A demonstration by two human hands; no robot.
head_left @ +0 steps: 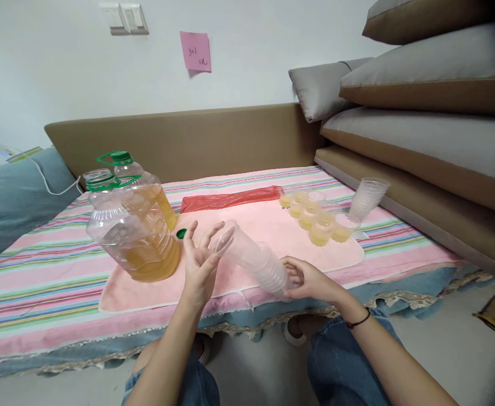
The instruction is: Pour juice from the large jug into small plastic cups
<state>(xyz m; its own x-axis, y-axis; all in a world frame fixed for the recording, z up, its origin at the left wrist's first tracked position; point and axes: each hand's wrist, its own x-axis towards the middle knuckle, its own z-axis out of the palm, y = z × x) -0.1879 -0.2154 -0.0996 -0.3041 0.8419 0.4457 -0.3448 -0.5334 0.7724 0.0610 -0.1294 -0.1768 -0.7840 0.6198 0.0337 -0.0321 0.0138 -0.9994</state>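
a stack of clear plastic cups (253, 256) is held slantwise above the near part of a pink cloth (145, 296). its long axis runs from the open mouth, far and left, to the base, near and right. the right hand (309, 282) grips the base end; the left hand (198, 265) is nearer the mouth, thumb and forefinger at the rim, though whether they pinch it cannot be told. the cups look translucent, ribbed and nested.

The left grip (198, 256) spread its fingers at the mouth of a stack of clear cups (253, 256) while the right grip (305, 279) held the other end
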